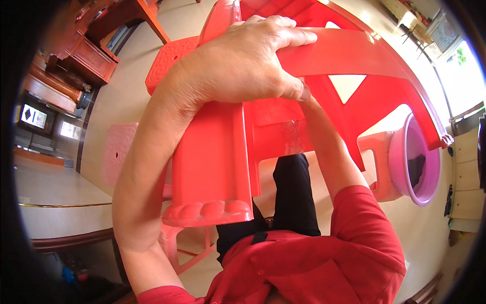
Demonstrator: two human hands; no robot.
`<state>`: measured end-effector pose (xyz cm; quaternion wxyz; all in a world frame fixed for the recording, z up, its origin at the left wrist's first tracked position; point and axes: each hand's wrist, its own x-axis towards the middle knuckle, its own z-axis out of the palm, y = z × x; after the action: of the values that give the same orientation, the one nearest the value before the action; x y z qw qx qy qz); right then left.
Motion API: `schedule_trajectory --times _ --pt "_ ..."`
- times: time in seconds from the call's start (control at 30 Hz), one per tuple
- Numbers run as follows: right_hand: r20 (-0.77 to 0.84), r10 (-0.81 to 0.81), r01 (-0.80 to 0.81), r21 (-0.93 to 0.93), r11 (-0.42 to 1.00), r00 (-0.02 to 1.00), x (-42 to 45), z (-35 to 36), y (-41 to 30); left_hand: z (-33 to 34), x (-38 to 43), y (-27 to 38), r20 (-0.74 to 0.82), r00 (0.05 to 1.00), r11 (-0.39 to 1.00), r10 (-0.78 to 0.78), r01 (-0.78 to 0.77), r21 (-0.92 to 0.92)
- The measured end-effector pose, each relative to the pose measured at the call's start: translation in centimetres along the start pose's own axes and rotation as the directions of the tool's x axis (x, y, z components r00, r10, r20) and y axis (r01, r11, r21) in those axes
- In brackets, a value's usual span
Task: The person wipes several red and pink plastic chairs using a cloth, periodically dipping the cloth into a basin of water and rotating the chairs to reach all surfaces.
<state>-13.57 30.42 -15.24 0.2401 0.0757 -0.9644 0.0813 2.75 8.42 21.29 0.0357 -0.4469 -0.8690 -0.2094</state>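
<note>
A large red plastic chair or stool (212,159) is held up before my chest, with one broad leg and its scalloped foot towards me. My left hand (250,60) lies over its upper part, the fingers spread along a curved band and the thumb bent over the band's lower edge. My right forearm rises from the right to the same piece; the right hand is hidden behind the plastic and my left hand. A shiny, clear strip, perhaps tape, lies on a red crosspiece.
A red stool (171,60) with a patterned seat stands behind, and a pink stool (117,152) at left. At right a purple basin (433,178) with something dark inside tilts against an orange-red stool (387,190). Carved wooden furniture (91,57) stands at upper left.
</note>
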Motion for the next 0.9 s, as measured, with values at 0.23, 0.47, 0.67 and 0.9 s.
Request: schedule_trajectory --times 0.23,0.47,0.67,0.9 --pt "0.009 -0.093 0.093 0.030 0.995 0.996 -6.3 -4.4 6.1 -0.2 0.0 0.5 -0.022 0.997 0.997 0.074 -0.074 -0.015" --pt "0.038 -0.016 0.005 0.273 0.962 0.999 -16.2 -11.8 3.5 -0.9 0.1 0.0 0.141 0.988 0.997 0.056 -0.049 -0.052" --pt "0.121 -0.020 -0.007 0.214 0.977 0.992 -24.9 -18.0 0.9 -1.4 0.1 0.6 0.200 0.980 1.000 0.013 -0.010 -0.018" --pt "0.144 -0.018 0.003 0.099 0.995 0.989 -23.4 -15.9 0.3 -1.4 -0.9 2.6 0.147 0.985 0.991 0.090 -0.075 -0.108"
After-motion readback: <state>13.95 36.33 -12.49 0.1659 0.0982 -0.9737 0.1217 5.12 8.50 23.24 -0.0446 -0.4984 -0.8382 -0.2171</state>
